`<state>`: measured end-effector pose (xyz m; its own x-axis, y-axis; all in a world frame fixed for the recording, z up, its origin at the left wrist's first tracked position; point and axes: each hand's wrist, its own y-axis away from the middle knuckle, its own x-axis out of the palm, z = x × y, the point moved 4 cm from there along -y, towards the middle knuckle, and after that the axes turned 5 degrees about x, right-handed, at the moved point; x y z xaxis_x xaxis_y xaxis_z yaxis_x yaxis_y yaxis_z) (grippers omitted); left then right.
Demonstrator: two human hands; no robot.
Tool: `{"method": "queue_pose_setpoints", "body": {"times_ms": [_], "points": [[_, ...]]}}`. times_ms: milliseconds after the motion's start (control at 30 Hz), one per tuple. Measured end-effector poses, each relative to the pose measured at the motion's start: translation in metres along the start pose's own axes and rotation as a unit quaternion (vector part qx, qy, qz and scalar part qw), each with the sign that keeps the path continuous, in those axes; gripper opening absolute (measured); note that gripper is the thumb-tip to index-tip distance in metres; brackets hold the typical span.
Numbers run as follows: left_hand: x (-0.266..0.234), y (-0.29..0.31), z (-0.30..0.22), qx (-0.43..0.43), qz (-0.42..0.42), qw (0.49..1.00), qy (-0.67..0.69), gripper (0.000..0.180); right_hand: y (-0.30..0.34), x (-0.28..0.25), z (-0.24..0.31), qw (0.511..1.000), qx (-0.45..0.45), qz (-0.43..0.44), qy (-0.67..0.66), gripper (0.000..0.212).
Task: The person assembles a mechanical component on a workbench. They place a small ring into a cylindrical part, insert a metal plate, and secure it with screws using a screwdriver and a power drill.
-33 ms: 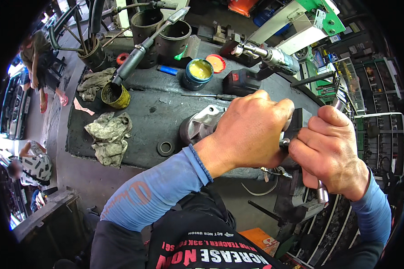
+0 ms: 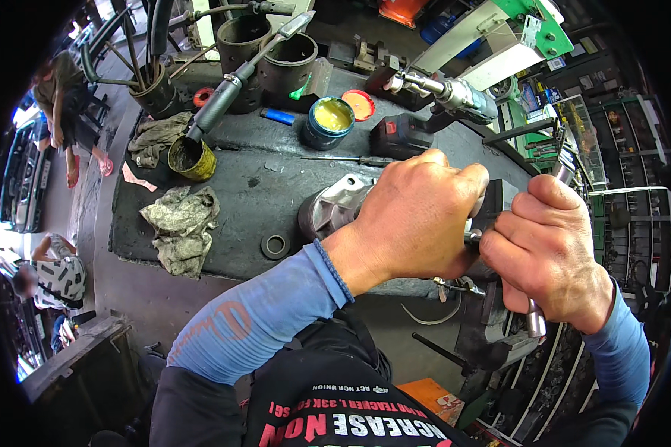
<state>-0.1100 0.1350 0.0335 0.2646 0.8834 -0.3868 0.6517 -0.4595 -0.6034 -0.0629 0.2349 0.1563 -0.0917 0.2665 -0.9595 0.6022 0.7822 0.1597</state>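
Note:
My right hand (image 2: 548, 249) is wrapped round a shiny steel bar (image 2: 535, 322), whose ends stick out above and below the fist. Beside it, my left hand (image 2: 421, 212) is closed, its fingers curled down out of sight, so what they grip is hidden. A small bright metal piece (image 2: 473, 235) shows in the gap between the two hands. Both hands are over a dark bench vise (image 2: 492, 328) at the bench's right end. Partly covered by my left wrist is a grey cast-metal housing (image 2: 334, 207). A dark ring (image 2: 275, 246) lies just left of it.
On the dark workbench (image 2: 238, 186) are an open grease tub (image 2: 328, 127), its red lid (image 2: 359, 104), a cordless impact wrench (image 2: 455, 100), a screwdriver (image 2: 350, 159), a grease gun (image 2: 227, 93) standing in a yellow can (image 2: 201, 165), and dirty rags (image 2: 180, 227). Two people are at far left.

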Motion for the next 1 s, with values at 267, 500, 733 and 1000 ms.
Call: {"method": "queue_pose_setpoints", "body": {"times_ms": [267,500,733,1000], "points": [[0.0012,-0.0023,0.0033,0.003,-0.003,1.0,-0.015,0.042,-0.0013,0.002,-0.0018,1.0,0.011,0.003,0.009,0.031],[-0.0018,-0.0039,0.0008,-0.004,0.018,1.0,0.01,0.039,-0.0025,0.0008,-0.0006,1.0,0.02,0.005,0.004,0.03],[-0.0013,-0.0026,0.0014,-0.002,0.014,1.0,-0.006,0.038,-0.0012,0.0003,0.0007,1.0,0.023,0.016,0.014,0.033],[0.0014,-0.0067,0.0021,-0.003,0.005,1.0,-0.028,0.045,0.001,-0.004,-0.003,0.999,0.018,0.028,-0.009,0.03]]}}
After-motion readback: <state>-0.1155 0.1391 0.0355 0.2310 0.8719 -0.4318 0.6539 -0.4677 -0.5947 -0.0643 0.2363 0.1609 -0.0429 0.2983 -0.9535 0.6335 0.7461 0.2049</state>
